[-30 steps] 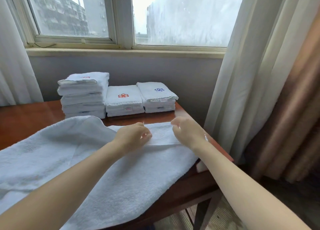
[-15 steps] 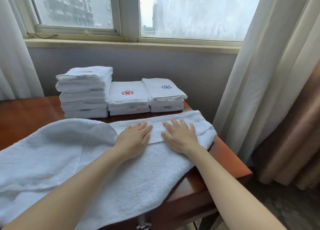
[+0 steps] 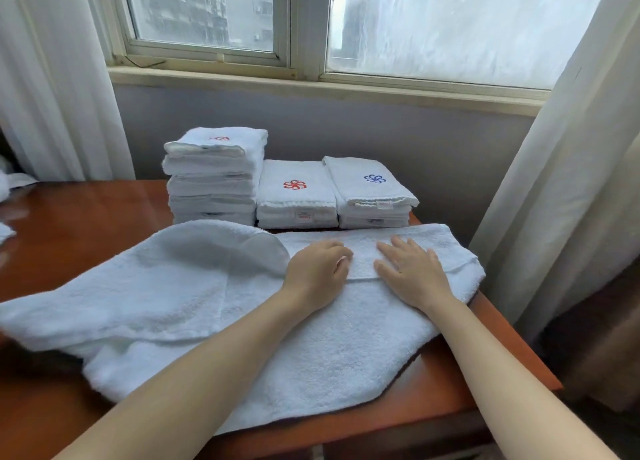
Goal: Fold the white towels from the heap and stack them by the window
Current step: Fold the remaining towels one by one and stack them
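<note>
While your right grip [image 3: 412,272] lies flat on the white towel [image 3: 311,349], fingers straight, your left grip [image 3: 317,269] sits just beside it with fingers bent; whether it pinches cloth cannot be told. Both rest at the towel's right end on the bench [image 3: 86,224]. Its long axis runs leftward, so the loose length lies beyond your left grip, the nearer one. Folded stacks [image 3: 296,196] stand far, under the window [image 3: 207,9].
</note>
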The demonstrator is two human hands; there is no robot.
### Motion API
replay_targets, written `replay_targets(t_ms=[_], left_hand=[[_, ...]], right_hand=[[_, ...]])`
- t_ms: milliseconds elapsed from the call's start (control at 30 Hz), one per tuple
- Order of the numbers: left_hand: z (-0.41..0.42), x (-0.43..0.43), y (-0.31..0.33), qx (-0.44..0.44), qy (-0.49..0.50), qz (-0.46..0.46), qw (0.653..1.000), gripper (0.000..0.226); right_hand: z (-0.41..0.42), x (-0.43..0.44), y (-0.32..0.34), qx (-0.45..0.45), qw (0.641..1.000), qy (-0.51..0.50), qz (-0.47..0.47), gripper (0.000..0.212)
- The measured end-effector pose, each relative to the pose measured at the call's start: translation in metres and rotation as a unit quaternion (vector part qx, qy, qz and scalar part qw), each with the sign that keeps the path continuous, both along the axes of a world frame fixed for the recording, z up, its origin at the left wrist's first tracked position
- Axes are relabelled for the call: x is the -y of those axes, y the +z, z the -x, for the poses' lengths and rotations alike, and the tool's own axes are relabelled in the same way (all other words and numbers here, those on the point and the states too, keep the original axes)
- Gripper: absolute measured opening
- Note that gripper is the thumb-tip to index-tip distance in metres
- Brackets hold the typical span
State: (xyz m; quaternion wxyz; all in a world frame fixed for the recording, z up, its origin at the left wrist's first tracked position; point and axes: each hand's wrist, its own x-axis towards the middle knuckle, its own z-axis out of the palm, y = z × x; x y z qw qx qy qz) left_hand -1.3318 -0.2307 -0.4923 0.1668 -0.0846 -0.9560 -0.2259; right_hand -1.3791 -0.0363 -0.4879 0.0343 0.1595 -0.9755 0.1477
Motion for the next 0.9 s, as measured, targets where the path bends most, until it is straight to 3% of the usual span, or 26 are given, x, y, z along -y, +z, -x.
replay_targets(t_ms=[233, 400, 667, 900], left_hand=[[-0.046, 0.049, 0.023, -0.063, 0.007, -0.051, 0.997, 0.027], [-0.095, 0.116, 0.04, -0.075, 0.044, -0.086, 0.993, 0.016], [-0.167, 0.215, 0.027, -0.073, 0.154, -0.109, 0.979, 0.019], [-0.21, 0.251, 0.022, -0.076, 0.221, -0.096, 0.968, 0.035]], right_hand=[[-0.038, 0.039, 0.018, -0.07, 0.982, 0.052, 0.166, 0.041], [-0.072, 0.112, 0.033, -0.061, 0.962, 0.167, 0.209, 0.038], [-0.122, 0.208, 0.039, -0.021, 0.934, 0.327, 0.146, 0.027], [-0.157, 0.277, 0.037, -0.01, 0.925, 0.364, 0.107, 0.055]])
